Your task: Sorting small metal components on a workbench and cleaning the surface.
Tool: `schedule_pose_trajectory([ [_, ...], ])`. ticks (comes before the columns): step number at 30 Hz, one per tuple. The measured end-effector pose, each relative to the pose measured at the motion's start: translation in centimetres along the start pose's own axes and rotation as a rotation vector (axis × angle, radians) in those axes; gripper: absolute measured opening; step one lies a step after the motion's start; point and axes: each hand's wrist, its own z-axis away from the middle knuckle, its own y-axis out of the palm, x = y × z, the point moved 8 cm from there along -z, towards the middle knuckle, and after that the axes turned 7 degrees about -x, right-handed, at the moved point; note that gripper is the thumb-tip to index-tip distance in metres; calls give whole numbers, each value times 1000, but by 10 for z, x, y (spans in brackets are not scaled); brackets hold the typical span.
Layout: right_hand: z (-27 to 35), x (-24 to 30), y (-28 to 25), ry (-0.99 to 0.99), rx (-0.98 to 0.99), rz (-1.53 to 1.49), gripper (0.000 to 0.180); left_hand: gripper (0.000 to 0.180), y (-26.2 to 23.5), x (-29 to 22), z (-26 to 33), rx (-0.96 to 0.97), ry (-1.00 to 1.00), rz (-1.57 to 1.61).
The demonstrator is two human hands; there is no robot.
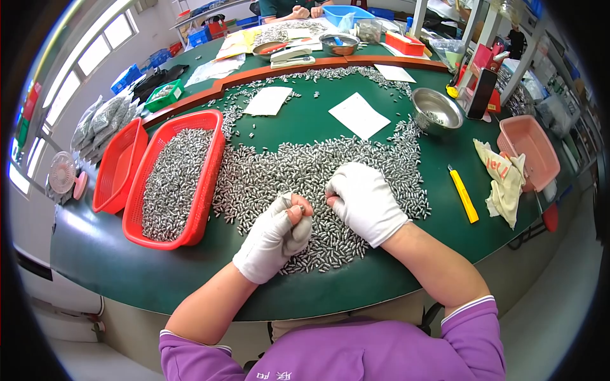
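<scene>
A wide layer of small silvery, bullet-shaped metal parts (pixel 273 171) covers the middle of the green table. My left hand (pixel 273 235), in a white glove with bare thumb and fingertip, is closed over the near part of the layer. A small metal part shows between its thumb and forefinger. To its right, my right hand (pixel 367 200), gloved too, rests low over the parts with its fingers curled down. Whatever those fingers hold, if anything, is hidden. The two hands are a short way apart.
On the left stand a red basket (pixel 216 159) full of the parts and another red basket (pixel 105 184). White paper sheets (pixel 359 115), a steel bowl (pixel 437 109), a yellow cutter knife (pixel 464 195), a cloth (pixel 502 181) and a pink basket (pixel 540 152) lie around. A person sits across, behind a brown ledge (pixel 254 75).
</scene>
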Motion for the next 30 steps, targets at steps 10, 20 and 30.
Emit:
schedule_pose_trajectory([
  [10, 0, 3, -11, -26, -51, 72, 15, 23, 1, 1, 0, 23, -2, 30],
  [20, -4, 9, -27, 29, -186, -352, 17, 19, -1, 3, -1, -7, -32, 71],
  [30, 0, 13, -13, 186, -77, -767, 14, 37, 7, 8, 1, 99, -104, 27],
])
